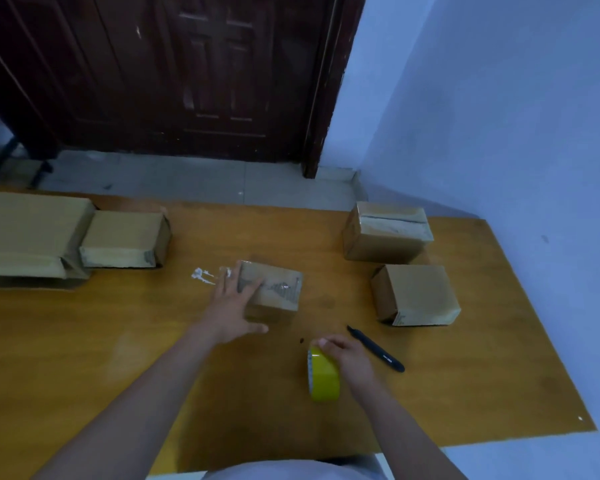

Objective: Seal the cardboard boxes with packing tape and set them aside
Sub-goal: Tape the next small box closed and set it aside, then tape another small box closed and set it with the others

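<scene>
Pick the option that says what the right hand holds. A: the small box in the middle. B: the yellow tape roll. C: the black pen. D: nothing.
B: the right hand curls over the top of the yellow tape roll, which stands on edge on the table; the black pen lies untouched beside it.

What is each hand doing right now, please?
Left hand: open, fingers flat on the small cardboard box.
Right hand: gripping the yellow packing tape roll.

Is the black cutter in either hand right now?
No, the black cutter lies on the table beside the right hand, which grips the tape roll.
</scene>
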`<move>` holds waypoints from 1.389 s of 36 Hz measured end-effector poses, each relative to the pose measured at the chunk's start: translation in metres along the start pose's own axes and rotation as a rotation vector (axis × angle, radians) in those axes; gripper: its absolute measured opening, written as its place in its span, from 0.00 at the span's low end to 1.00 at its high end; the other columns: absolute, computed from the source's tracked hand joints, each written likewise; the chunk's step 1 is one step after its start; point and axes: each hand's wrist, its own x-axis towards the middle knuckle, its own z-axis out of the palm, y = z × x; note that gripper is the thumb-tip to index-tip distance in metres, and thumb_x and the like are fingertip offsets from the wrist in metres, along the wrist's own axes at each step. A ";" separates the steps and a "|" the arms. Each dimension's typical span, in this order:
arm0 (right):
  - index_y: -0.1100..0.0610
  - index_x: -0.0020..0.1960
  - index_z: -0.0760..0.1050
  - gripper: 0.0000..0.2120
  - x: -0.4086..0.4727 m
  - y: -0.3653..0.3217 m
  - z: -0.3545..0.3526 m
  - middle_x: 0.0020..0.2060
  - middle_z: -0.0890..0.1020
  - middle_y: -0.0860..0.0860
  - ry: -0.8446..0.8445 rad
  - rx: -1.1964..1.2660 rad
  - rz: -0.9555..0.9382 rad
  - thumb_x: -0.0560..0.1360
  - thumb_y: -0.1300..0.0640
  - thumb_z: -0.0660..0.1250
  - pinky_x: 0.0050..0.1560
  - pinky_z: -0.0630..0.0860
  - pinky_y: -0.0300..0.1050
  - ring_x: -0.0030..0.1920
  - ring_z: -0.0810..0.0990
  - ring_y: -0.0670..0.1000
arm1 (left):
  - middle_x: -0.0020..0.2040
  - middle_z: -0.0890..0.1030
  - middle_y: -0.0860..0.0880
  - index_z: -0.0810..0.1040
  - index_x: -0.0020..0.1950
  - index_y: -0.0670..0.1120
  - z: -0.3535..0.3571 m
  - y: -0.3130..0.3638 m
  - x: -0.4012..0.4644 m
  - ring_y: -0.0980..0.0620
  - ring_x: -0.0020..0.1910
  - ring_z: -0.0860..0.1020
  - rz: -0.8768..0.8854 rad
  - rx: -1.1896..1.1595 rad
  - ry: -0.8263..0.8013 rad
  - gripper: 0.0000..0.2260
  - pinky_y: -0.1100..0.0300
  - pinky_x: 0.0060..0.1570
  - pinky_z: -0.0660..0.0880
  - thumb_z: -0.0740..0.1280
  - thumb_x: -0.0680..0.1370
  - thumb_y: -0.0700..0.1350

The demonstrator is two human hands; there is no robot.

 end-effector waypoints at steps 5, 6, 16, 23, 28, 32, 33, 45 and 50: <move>0.62 0.49 0.80 0.06 0.008 -0.017 0.006 0.56 0.78 0.44 -0.109 0.037 0.007 0.75 0.60 0.68 0.49 0.72 0.40 0.52 0.77 0.46 | 0.77 0.36 0.51 0.58 0.76 0.58 0.018 0.005 0.007 0.45 0.76 0.51 0.016 -0.163 0.185 0.32 0.50 0.71 0.63 0.69 0.76 0.43; 0.63 0.49 0.79 0.06 0.009 -0.019 0.008 0.56 0.78 0.44 -0.127 0.052 0.008 0.75 0.60 0.68 0.48 0.72 0.39 0.52 0.77 0.46 | 0.78 0.38 0.50 0.59 0.76 0.58 0.020 0.009 0.010 0.44 0.76 0.53 0.000 -0.162 0.230 0.31 0.49 0.71 0.63 0.69 0.77 0.43; 0.58 0.47 0.81 0.05 0.022 -0.038 -0.021 0.58 0.76 0.46 -0.148 0.037 -0.125 0.75 0.58 0.67 0.43 0.68 0.27 0.52 0.74 0.36 | 0.77 0.47 0.40 0.64 0.74 0.55 0.015 0.066 0.071 0.37 0.72 0.60 -0.098 -0.117 0.295 0.30 0.46 0.69 0.65 0.70 0.75 0.41; 0.43 0.36 0.82 0.12 0.016 -0.023 -0.072 0.53 0.80 0.45 -0.103 0.101 -0.143 0.74 0.58 0.70 0.51 0.71 0.31 0.53 0.77 0.39 | 0.77 0.46 0.40 0.65 0.74 0.52 -0.002 0.096 0.134 0.35 0.70 0.63 -0.105 -0.076 0.303 0.29 0.47 0.67 0.66 0.70 0.75 0.40; 0.49 0.36 0.82 0.12 0.006 0.004 -0.123 0.50 0.82 0.47 -0.071 0.089 -0.113 0.73 0.63 0.69 0.46 0.70 0.27 0.48 0.79 0.36 | 0.76 0.50 0.39 0.64 0.74 0.51 -0.009 0.118 0.164 0.35 0.70 0.61 -0.113 -0.022 0.298 0.31 0.47 0.67 0.65 0.72 0.74 0.43; 0.58 0.36 0.81 0.06 0.005 0.015 -0.180 0.52 0.81 0.46 0.025 0.119 -0.088 0.72 0.61 0.71 0.47 0.70 0.29 0.49 0.78 0.38 | 0.76 0.50 0.36 0.54 0.78 0.46 -0.007 0.130 0.155 0.36 0.75 0.51 -0.186 0.093 0.373 0.41 0.45 0.72 0.52 0.73 0.71 0.50; 0.59 0.36 0.80 0.07 0.007 0.017 -0.197 0.52 0.80 0.45 0.053 0.139 -0.090 0.72 0.63 0.70 0.48 0.69 0.31 0.51 0.78 0.40 | 0.76 0.49 0.35 0.53 0.78 0.43 -0.004 0.134 0.149 0.36 0.75 0.49 -0.163 0.112 0.410 0.41 0.45 0.72 0.48 0.72 0.72 0.51; 0.60 0.30 0.74 0.11 0.064 -0.014 -0.297 0.35 0.78 0.46 -0.090 0.260 -0.015 0.65 0.72 0.70 0.60 0.68 0.44 0.49 0.76 0.45 | 0.76 0.32 0.52 0.34 0.74 0.63 0.078 0.230 0.083 0.49 0.75 0.35 0.217 0.091 -0.134 0.46 0.48 0.69 0.62 0.69 0.75 0.54; 0.62 0.35 0.74 0.05 0.065 -0.023 -0.286 0.31 0.80 0.51 -0.287 0.252 0.069 0.66 0.66 0.70 0.36 0.75 0.37 0.34 0.79 0.48 | 0.78 0.45 0.48 0.39 0.69 0.74 0.090 0.241 0.088 0.45 0.76 0.52 0.252 -0.226 -0.123 0.43 0.51 0.73 0.58 0.65 0.79 0.38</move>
